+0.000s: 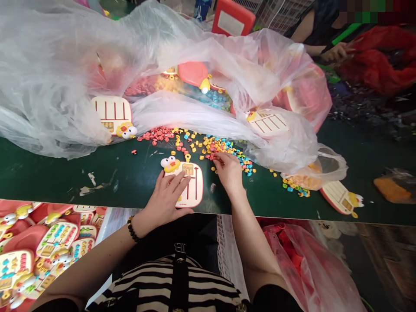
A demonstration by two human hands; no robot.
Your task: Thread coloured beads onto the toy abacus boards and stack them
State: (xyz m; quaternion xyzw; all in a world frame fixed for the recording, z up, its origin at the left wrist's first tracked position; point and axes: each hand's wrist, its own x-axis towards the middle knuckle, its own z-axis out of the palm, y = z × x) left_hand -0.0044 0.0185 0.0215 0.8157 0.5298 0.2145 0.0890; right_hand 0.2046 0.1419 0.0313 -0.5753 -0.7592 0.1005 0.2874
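My left hand (169, 190) lies flat with fingers spread over a cream toy board (196, 190), steadying it near the table's front edge. The board has a red rim, long slots and a yellow duck head with bulging white eyes (170, 162) at its upper left. My right hand (229, 172) reaches into a loose pile of small coloured plastic pieces (224, 145), just right of the board. Its thumb and fingers pinch together at a small red plastic piece (212, 156), partly hidden by the fingertips. Red pieces (159, 135) are heaped behind the board.
Clear plastic bags (195, 115) of parts stretch across the back of the green table (65, 180). Similar boards lie at left (112, 110), at right (268, 122) and near the right edge (339, 197). Boards filled with pieces (58, 238) are stacked lower left. Another person's hand (336, 53) is upper right.
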